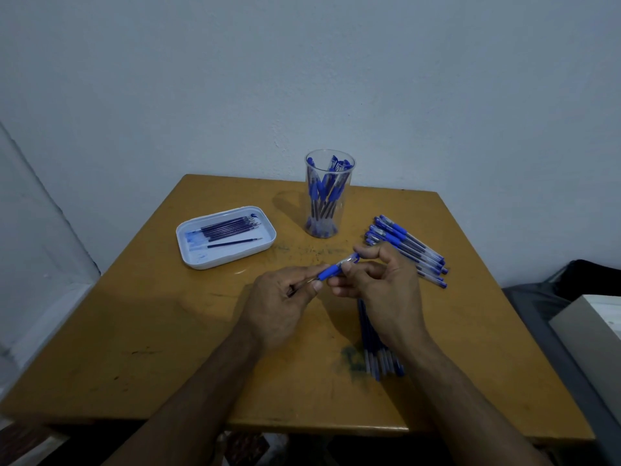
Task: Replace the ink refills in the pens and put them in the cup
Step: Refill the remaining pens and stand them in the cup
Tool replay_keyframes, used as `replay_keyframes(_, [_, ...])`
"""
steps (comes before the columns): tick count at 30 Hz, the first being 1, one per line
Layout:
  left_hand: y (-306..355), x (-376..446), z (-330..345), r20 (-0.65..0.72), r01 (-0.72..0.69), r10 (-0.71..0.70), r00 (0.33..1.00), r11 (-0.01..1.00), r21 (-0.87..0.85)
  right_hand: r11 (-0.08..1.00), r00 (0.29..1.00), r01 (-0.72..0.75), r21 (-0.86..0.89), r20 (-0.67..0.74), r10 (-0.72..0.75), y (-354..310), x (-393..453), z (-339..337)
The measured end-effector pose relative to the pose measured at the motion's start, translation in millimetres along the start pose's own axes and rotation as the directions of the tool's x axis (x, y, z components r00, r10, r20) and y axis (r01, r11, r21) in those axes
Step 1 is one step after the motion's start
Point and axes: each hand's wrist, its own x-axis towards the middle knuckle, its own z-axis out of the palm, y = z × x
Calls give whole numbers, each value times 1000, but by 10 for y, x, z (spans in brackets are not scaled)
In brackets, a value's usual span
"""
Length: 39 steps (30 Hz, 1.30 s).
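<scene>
Both hands are pinching one pen: left hand at the tip, right hand gripping the barrel. Light, stiff, slick plastic; rubber sleeve is offering the best hold.

Both forearms reaching in from the near edge, left hand and right hand close together at centre, fingers curled, each pinching one end of a pen
</scene>
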Motion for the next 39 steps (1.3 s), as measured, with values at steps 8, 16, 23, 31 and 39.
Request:
replay_keyframes(8, [-15, 3, 2, -15, -25, 25, 1000, 1000, -4, 1000, 1000, -21, 18, -12, 21, 40, -12, 51])
replay_keyframes(16, [6, 6, 28, -17, -34, 33, 999, 998, -54, 992, 994, 62, -109, -83, -71, 1, 12, 138])
replay_keyframes(23, [-14, 192, -131, 3, -119, 129, 992, 903, 413, 867, 897, 331, -374, -162, -412, -461, 328, 82])
replay_keyframes(31, [-120, 359, -74, 170, -119, 8, 985, 745, 657, 837, 795, 451, -310, -287, -535, -1198, 1051, 139])
replay_keyframes(39, [-183, 347, -52, 178, -120, -5, 984, 723, 681, 694, 812, 450, -562, -66, -579, -956, 1516, 274])
